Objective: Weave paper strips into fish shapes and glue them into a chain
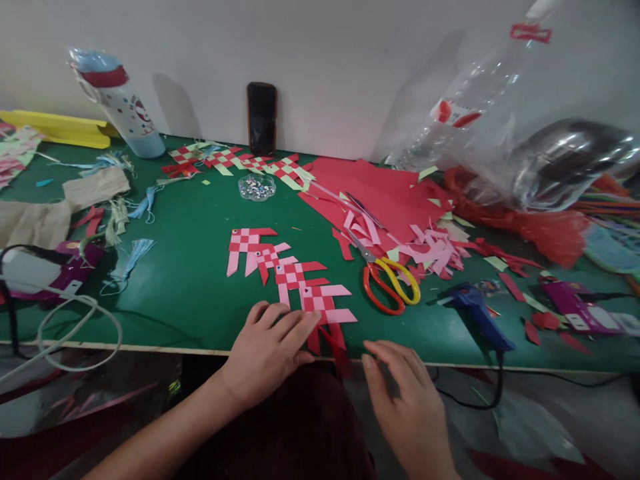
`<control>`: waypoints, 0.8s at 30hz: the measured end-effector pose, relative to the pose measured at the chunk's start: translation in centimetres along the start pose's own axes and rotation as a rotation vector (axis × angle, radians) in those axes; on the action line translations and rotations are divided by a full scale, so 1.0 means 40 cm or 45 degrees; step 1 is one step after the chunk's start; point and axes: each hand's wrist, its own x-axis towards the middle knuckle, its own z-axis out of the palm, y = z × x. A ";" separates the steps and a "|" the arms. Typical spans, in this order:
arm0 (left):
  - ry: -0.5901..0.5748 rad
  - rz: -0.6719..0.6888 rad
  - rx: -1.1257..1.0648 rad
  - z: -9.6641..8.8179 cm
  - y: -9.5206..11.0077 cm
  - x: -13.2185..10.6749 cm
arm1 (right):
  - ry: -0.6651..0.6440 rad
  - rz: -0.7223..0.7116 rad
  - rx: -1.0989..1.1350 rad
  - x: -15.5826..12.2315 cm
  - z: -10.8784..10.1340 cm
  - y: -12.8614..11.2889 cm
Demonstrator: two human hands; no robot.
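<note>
Several woven paper fish in red and pink checks, with small stick-on eyes, run in a slanting, overlapping row; one woven paper fish (291,274) lies in its middle. My left hand (267,343) rests at the table's front edge, fingers stretched out, the fingertips touching the nearest paper fish (327,303). Below that fish, a red piece (339,343) hangs at the edge, partly blurred. My right hand (403,397) is just off the edge, its fingers extended and the thumb apart, with nothing in it. Scissors (383,280) with orange and yellow handles lie beyond it.
A blue glue gun (477,313) lies at right, its cord over the edge. Pink paper scraps (437,250) and red sheets (380,193) spread behind. A clear dish (257,188) of eyes, a phone (262,119), a bottle (123,107) and tassels (135,257) are farther off.
</note>
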 end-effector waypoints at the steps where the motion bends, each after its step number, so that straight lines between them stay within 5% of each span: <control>1: 0.012 -0.005 -0.028 -0.001 -0.002 -0.001 | -0.010 -0.029 0.007 0.007 0.009 -0.012; 9: 0.321 -0.058 -0.393 0.009 -0.023 -0.017 | -0.094 -0.058 -0.123 0.054 0.068 -0.080; 24: 0.328 -0.043 -0.512 0.019 -0.032 -0.019 | -0.088 -0.007 -0.096 0.058 0.072 -0.087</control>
